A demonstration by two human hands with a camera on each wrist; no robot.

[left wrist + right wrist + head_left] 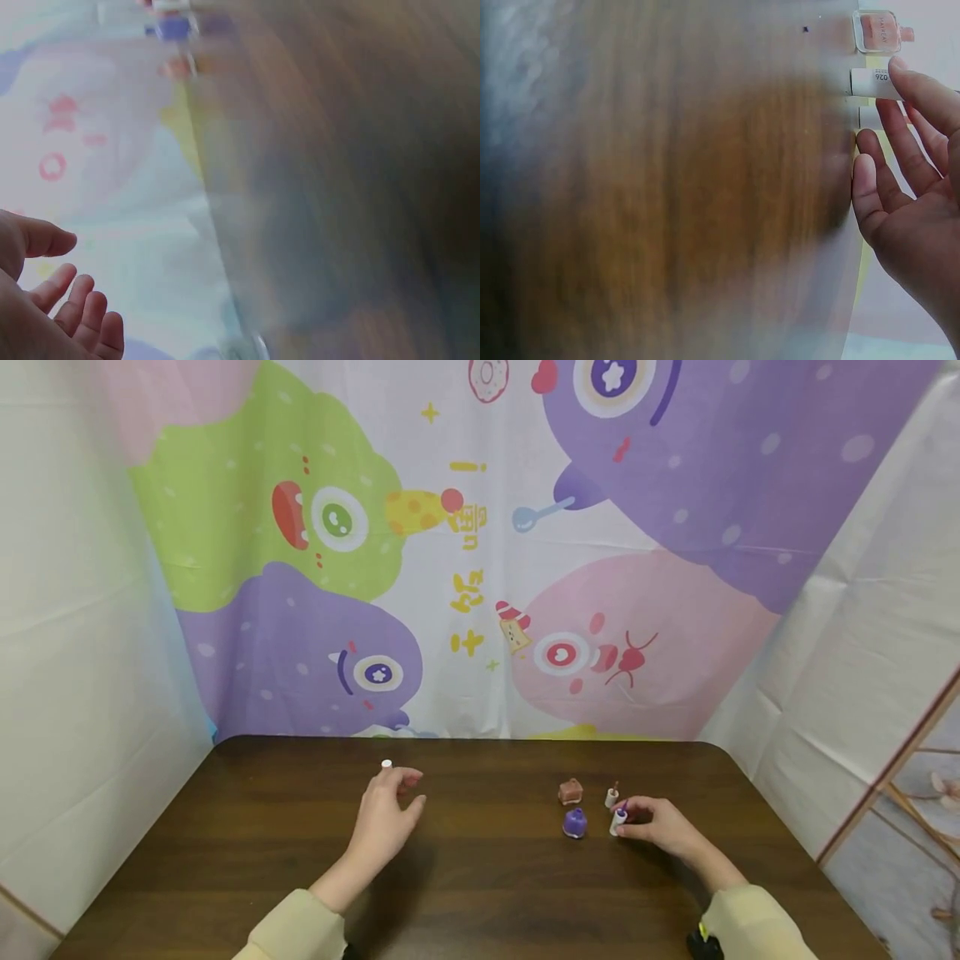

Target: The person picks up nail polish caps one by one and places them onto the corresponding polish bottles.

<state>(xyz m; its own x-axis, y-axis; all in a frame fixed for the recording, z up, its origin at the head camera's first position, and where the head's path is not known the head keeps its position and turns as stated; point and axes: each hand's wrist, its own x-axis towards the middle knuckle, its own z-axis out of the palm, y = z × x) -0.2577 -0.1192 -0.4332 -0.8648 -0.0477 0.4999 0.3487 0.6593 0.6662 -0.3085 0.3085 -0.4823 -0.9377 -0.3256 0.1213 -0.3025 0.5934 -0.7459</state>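
My right hand (660, 827) pinches a white nail polish cap (617, 825) with a purple brush pointing up; in the right wrist view the cap (871, 83) bears the print 026. Another white cap (611, 798) with a brown brush stands just behind it. To the left of these are an uncapped purple nail polish bottle (575, 823) and an uncapped brown one (571, 791). My left hand (382, 814) hovers over the left of the table, holding nothing, fingers loosely bent. Beyond its knuckles shows a white cap top (386, 764); the hand hides whatever is below.
The dark wooden table (487, 893) reaches back to a cartoon-printed curtain (480, 693). White fabric walls stand on both sides. Blur covers much of both wrist views; a clear glass piece (246, 347) sits at the bottom of the left one.
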